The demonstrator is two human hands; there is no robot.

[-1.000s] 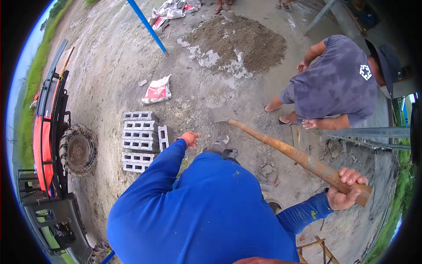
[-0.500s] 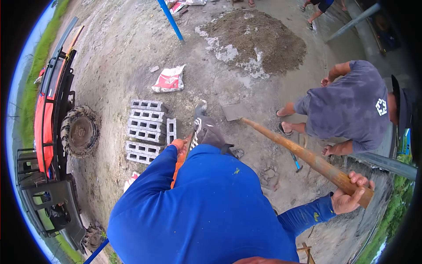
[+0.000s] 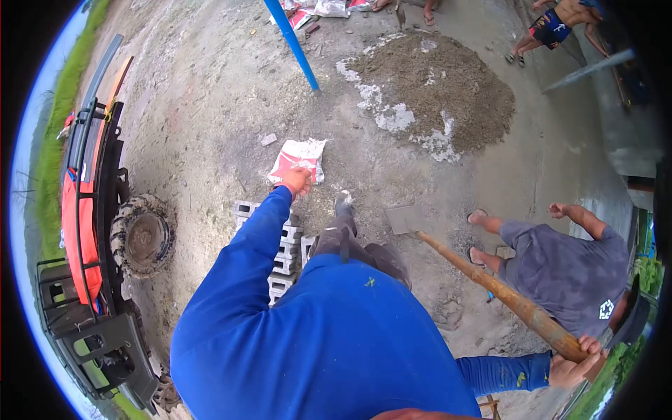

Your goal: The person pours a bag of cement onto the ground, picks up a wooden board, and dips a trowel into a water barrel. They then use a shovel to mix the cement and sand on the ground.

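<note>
Wooden shovel [image 3: 490, 283] in right hand [image 3: 574, 364]; left hand [image 3: 297, 180] apart, maybe over bag [image 3: 302, 152]

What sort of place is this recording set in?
Probably an outdoor building site on bare ground: a sand pile streaked with white powder, stacked concrete blocks and a red-and-white sack lie around, and the right hand grips a long shovel.

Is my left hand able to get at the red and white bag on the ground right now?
Probably yes, with a stoop: the left hand is stretched out toward the red and white bag, seems empty, and nothing lies between them. The concrete blocks sit short of the bag, off that path.
</note>
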